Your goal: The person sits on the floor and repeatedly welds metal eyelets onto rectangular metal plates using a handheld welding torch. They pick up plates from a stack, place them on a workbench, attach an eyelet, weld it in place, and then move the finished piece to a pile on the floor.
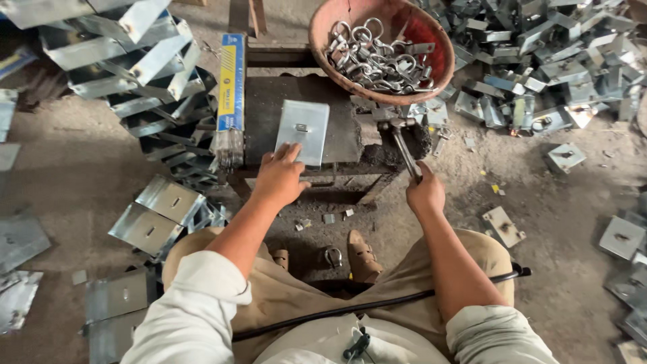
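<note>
Landmark: the dark table (269, 101). Far left of it, a tall stack of bent metal brackets (135, 61); flat plates (158, 212) lie on the floor below-left. On the table's left edge, a yellow-blue box of rods (230, 84). Left hand (280, 176) lies flat, fingers spread, pinning a galvanised plate (303, 131) mid-table; small fitting sits on its centre. Right hand (426, 192), at the table's right edge, is clenched on a tool handle (404, 152). Behind-right: red bowl (384, 47) of metal rings. Right of it, a large heap of finished-looking pieces (539, 54). Judgement: batch midway, many blanks left.
</note>
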